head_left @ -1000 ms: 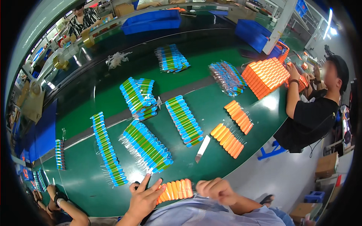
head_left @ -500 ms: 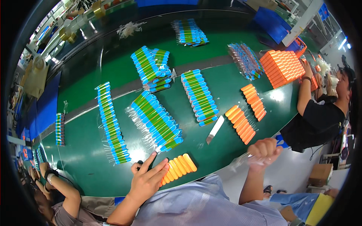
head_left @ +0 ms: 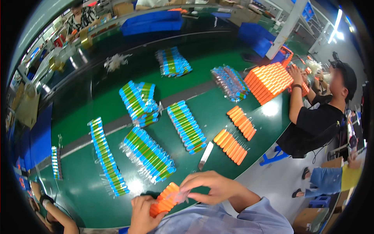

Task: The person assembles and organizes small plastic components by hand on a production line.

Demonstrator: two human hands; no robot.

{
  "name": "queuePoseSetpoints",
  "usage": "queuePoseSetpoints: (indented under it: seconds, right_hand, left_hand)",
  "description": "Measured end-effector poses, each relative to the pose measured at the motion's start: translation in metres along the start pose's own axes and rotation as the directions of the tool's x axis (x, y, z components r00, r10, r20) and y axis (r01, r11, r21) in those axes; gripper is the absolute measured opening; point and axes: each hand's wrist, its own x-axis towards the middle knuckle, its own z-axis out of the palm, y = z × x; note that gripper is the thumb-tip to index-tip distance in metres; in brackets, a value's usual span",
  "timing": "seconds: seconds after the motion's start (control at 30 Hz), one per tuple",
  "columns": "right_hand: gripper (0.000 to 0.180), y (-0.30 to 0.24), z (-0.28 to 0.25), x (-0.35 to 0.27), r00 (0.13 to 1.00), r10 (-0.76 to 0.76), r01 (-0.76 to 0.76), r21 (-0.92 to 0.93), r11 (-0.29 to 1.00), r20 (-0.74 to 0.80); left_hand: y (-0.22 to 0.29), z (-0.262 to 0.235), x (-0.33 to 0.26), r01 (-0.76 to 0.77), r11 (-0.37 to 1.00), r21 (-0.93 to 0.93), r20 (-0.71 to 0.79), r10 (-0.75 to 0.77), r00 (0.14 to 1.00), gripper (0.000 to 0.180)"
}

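At the near edge of the green table, my left hand (head_left: pixel 145 212) grips the left end of a short row of orange rounded pieces (head_left: pixel 167 199), its fingers curled against them. My right hand (head_left: pixel 212 189) reaches over the row's right end, thumb and fingers pinching a small crumpled clear plastic film (head_left: pixel 183 195). That film partly covers the orange pieces. Just beyond my hands lies a slanted row of overlapping blue-and-green pieces (head_left: pixel 150 154), with clear wrapping along its left side. A pale flat strip with a dark end (head_left: pixel 206 154) rests beyond my right hand.
More blue-and-green rows (head_left: pixel 109 158) and piles (head_left: pixel 173 62) spread across the table. Two orange rows (head_left: pixel 230 147) lie right of the strip. A large orange stack (head_left: pixel 269 82) stands near a co-worker in black (head_left: pixel 319 121). Another person's arm (head_left: pixel 58 214) is at lower left.
My right hand has come down and left from the table's right edge, bringing the film onto the orange row. My left hand's spread fingers have curled around the row. The view has shifted.
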Motion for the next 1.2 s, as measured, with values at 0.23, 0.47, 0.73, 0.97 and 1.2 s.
queuePoseSetpoints:
  seconds: [0.23, 0.47, 0.73, 0.97, 1.2]
  right_hand:
    - [0.039, 0.016, 0.041, 0.014, 0.995, 0.022, -0.036, 0.145, 0.989, 0.098]
    - [0.018, 0.007, 0.070, 0.045, 0.913, -0.406, 0.304, -0.601, 0.739, -0.037]
    - [0.044, -0.002, 0.063, 0.005, 0.863, -0.247, 0.042, -0.424, 0.904, -0.441]
    - [0.025, 0.002, 0.053, -0.060, 0.761, 0.421, -0.319, -0.281, 0.905, 0.493]
    - [0.032, 0.065, 0.090, -0.104, 0.993, 0.028, 0.061, -0.692, 0.720, 0.117]
  left_hand:
    - [-0.006, -0.007, -0.022, 0.082, 0.825, -0.559, 0.049, -0.066, 0.997, 0.055]
    - [-0.025, 0.010, -0.032, 0.122, 0.749, -0.651, 0.046, -0.121, 0.992, 0.027]
    - [-0.009, -0.004, -0.041, 0.250, 0.471, -0.846, 0.005, -0.462, 0.887, 0.013]
    - [-0.035, -0.024, -0.075, -0.001, 0.610, -0.792, -0.204, -0.263, 0.943, 0.029]
    - [-0.014, -0.022, -0.084, 0.143, 0.423, -0.895, -0.023, -0.362, 0.932, 0.038]
